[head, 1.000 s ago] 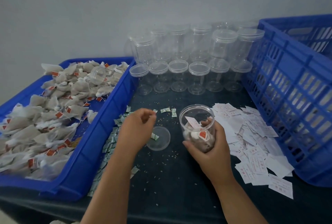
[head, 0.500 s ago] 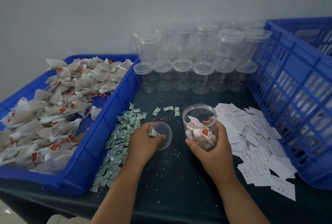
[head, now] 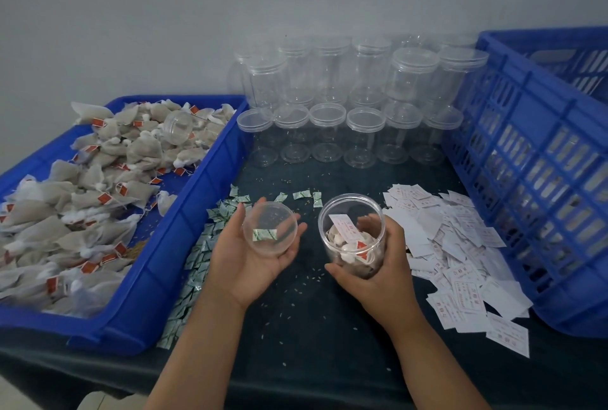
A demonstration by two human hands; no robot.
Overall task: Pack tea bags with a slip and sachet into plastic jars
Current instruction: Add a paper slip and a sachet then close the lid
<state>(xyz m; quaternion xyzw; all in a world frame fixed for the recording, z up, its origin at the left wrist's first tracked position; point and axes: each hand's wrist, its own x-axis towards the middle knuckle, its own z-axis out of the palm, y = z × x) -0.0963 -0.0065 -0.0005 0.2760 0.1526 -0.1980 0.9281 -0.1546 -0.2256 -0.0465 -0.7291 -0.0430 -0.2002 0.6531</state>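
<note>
Packing seems to be nearing completion: right hand (head: pixel 381 281) fingers (head: pixel 393 238) are wrapping the jar (head: pixel 351 209), tea bags (head: pixel 348 250) and slip (head: pixel 342 224) inside; just beside, left hand (head: pixel 246 268) fingers (head: pixel 300 229) are cupping the lid (head: pixel 273 217) carrying the sachet (head: pixel 265 234), not yet added.

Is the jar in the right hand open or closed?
Open: the jar is uncovered; the left hand holds its lid beside it.

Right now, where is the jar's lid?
In the head view, the lid sits in the left hand, just left of the jar held by the right hand.
</note>
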